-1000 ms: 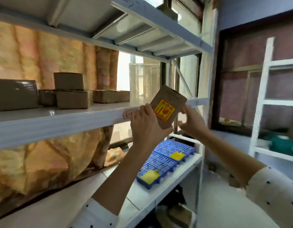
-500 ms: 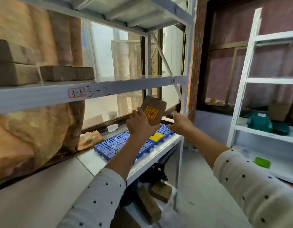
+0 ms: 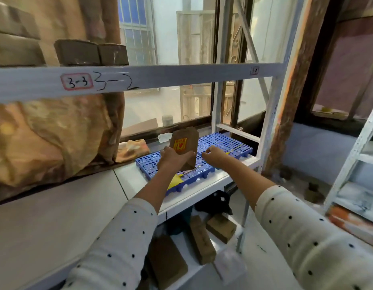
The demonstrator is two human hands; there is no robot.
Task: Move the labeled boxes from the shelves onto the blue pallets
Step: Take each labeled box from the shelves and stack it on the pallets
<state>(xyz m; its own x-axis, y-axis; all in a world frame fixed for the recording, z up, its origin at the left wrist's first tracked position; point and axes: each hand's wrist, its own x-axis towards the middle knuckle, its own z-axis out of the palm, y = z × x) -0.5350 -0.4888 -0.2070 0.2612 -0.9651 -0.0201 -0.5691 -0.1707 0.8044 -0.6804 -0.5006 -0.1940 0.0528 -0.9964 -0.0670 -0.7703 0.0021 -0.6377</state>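
orange curtain (image 3: 56, 132) left, barred window (image 3: 160, 38) behind, white ladder (image 3: 352, 155) right.

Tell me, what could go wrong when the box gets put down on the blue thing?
1. Only the left hand holds the box; the right hand is off it, so it might slip.
2. The box is tilted, so it could tip over on the pallet.
3. It may land on the yellow tag near the pallet's front edge and sit crooked.
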